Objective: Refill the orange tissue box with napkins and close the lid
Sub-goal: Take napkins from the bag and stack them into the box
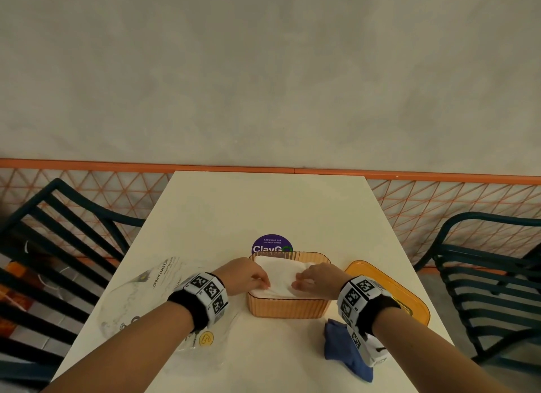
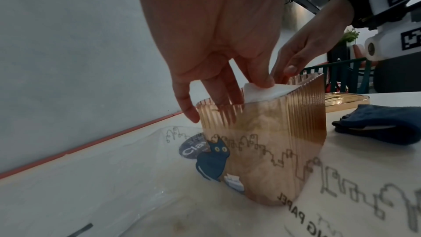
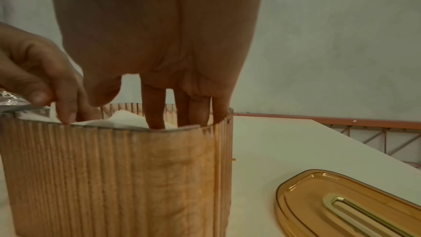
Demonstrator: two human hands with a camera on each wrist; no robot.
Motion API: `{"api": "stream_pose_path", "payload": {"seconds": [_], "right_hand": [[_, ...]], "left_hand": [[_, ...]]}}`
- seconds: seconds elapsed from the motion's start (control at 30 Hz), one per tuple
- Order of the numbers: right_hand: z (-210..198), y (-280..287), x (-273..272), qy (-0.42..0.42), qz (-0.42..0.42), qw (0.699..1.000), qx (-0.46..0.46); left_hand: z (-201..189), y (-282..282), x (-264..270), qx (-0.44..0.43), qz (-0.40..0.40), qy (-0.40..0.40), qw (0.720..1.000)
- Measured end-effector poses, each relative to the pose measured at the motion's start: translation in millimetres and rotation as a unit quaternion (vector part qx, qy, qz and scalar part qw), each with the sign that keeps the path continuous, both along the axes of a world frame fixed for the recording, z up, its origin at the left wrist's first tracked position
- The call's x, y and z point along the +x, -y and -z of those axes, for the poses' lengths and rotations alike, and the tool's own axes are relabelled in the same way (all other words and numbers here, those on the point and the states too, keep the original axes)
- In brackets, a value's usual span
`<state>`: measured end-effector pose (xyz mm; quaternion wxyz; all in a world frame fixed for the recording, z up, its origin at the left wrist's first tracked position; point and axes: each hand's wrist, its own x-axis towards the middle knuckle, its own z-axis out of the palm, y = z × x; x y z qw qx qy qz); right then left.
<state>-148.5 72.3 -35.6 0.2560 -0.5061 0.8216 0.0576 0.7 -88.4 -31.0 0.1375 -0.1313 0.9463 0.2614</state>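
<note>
We see soft, even indoor light with only faint shadows on the table [image 1: 263, 205]. The head view bends strongly at its edges and is slightly soft. Both wrist views are dimmer and grainy; the hand backs close to the lens are dark and blurred. A small glare lies on the lid [image 3: 355, 206].

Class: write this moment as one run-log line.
step: tucking napkins | box: open, filled | left hand, right hand: fingers pressing napkins | lid: off, on table right of box
</note>
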Motion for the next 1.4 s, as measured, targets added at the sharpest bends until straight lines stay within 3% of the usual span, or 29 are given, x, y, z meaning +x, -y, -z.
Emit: {"api": "stream_pose_path", "payload": {"seconds": [0.27, 0.5, 0.7, 0.83, 0.97, 1.4], "right_hand": [[-6, -3, 6, 0.023, 0.008, 1.0, -0.003], [0, -5, 3, 0.037, 0.026, 0.999, -0.03], [14, -4, 9, -0.024, 0.021, 0.996, -0.089], [16, 2, 10, -0.065, 0.025, 0.991, -0.111], [19, 5, 9, -0.077, 0.019, 0.991, -0.111], [20, 4, 9, -0.089, 0.03, 0.987, -0.132]], "left_hand": [[4, -1, -7, -0.054, -0.021, -0.02, 0.998], [4, 1, -6, 0.001, -0.08, -0.004, 0.997], [17, -18, -19, -0.226, -0.089, -0.007, 0.97], [22, -16, -20, -0.256, -0.096, -0.017, 0.962], [23, -14, -20, -0.239, -0.097, -0.03, 0.966], [22, -18, -13, -0.044, -0.155, -0.091, 0.983]]}}
